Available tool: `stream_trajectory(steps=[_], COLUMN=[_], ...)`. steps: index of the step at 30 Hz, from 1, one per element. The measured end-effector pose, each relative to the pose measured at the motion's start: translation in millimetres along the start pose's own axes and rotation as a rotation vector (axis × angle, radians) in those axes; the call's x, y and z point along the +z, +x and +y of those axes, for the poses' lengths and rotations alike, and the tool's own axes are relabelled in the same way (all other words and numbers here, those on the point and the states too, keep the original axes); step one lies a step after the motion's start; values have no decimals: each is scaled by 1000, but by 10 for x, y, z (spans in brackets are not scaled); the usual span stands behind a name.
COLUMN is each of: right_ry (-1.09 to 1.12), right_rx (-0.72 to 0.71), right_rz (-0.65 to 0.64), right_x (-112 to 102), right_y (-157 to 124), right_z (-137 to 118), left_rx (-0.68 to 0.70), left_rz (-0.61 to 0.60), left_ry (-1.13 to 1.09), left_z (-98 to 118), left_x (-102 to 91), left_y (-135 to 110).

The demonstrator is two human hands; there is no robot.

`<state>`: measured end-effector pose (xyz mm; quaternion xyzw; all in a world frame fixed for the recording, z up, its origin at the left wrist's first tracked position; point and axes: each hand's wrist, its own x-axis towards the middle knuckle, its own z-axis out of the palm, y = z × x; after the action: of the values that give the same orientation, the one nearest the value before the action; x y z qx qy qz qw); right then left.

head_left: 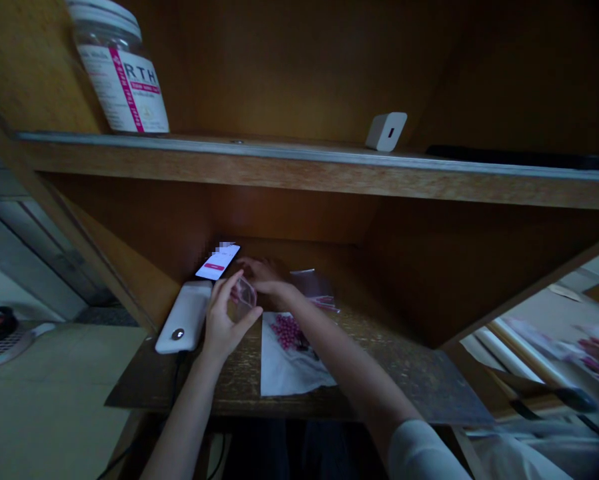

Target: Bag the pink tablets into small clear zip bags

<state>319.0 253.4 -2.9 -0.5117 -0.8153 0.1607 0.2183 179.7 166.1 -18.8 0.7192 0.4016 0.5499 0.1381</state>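
My left hand (223, 321) holds a small clear plastic container (245, 292) between thumb and fingers, with a pinkish tint showing at its edges. Just behind it, my right hand (262, 273) reaches toward the back left, fingers stretched out near the lit phone (218, 261). It is in shadow and I see nothing in it. Beneath my right forearm, a white sheet (284, 373) bears a heap of small pink beads (285, 331); the forearm hides part of the sheet. A clear plastic bag (315, 287) with pink at its near edge lies beyond that forearm.
Left of my left hand lies a white power bank (184, 321) with a dark cable. The wooden shelf edge (299, 163) crosses above my hands. On that shelf stand a labelled jar (124, 80) and a white charger plug (387, 131). The worn desk board (409, 360) ends close to me.
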Motion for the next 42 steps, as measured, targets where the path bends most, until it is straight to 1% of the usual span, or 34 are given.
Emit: stream_trajectory(steps=[2, 4, 5, 6, 8, 10, 13, 16, 19, 22, 25, 31, 35, 38, 40, 42], right_ry=[114, 189, 187, 159, 46, -38, -109, -150, -190, -219, -200, -102, -51, 29, 108, 177], right_rx=[7, -8, -9, -18, -14, -14, 13, 26, 19, -2, -16, -54, 31, 95, 105, 94], right_rz=[36, 83, 96, 78, 67, 70, 69, 86, 75, 22, -21, -122, -200, -296, -351, -371], right_x=[-162, -300, -353, -393, -437, -447, -447, -461, -466, -441, -410, -416, -426, -409, -389, -367], right_y=[-325, -709, -904, -1091, -1416, -1650, -1815, -1803, -1694, -1563, -1460, -1375, -1314, -1224, -1161, -1116], right_z=[149, 299, 362, 413, 476, 495, 483, 457, 432, 414, 412, 447, 478, 530, 579, 628], left_rx=[20, 38, 45, 50, 64, 74, 85, 137, 195, 202, 199, 157, 153, 133, 123, 122], left_rz=[-75, -142, -172, -199, -250, -287, -335, -419, -497, -524, -537, -586, -611, -620, -619, -618], left_ry=[47, 76, 84, 91, 106, 120, 128, 148, 172, 170, 173, 148, 137, 139, 137, 132], left_z=[50, 88, 96, 96, 74, 38, 5, 24, 52, 40, 6, 32, 62, 67, 63, 56], left_x=[13, 29, 39, 49, 70, 95, 147, 220, 289, 315, 288, 227, 244, 254, 256, 259], left_y=[5, -3, -14, -26, -51, -57, -4, 103, 171, 146, 81, 48, 49, 45, 43, 43])
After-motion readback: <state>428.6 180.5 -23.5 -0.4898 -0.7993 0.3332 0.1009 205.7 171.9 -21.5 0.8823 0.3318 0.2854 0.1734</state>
